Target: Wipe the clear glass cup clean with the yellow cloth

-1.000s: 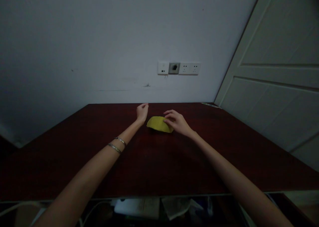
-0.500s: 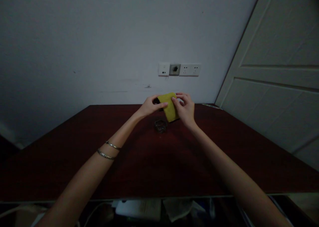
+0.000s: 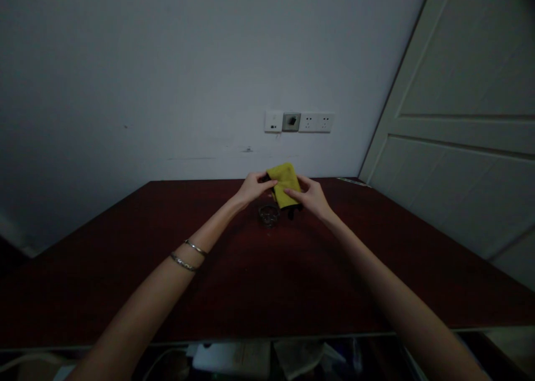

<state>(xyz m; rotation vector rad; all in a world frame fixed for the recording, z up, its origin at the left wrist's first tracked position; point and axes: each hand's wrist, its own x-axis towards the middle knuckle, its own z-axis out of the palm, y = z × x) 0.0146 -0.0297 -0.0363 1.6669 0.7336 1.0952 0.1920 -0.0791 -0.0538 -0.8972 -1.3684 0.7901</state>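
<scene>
My left hand (image 3: 252, 187) and my right hand (image 3: 314, 197) both pinch a small folded yellow cloth (image 3: 285, 183) held just above the far middle of a dark red table (image 3: 267, 281). My left fingers close on its left edge, my right fingers on its right side. A small dark bit hangs below the cloth by my right hand. Right under the cloth a small round dark object (image 3: 268, 214), perhaps glass, sits on the table. Two thin bracelets (image 3: 188, 255) circle my left wrist.
A white wall rises behind the table with a row of sockets (image 3: 299, 122). A white panelled door (image 3: 463, 147) stands at the right. Papers and cables (image 3: 251, 358) lie below the table's near edge.
The cloth lay flat on the table under my right hand; both hands have lifted it, which uncovered the small round object beneath. It now sits a bit lower than half a second ago.
</scene>
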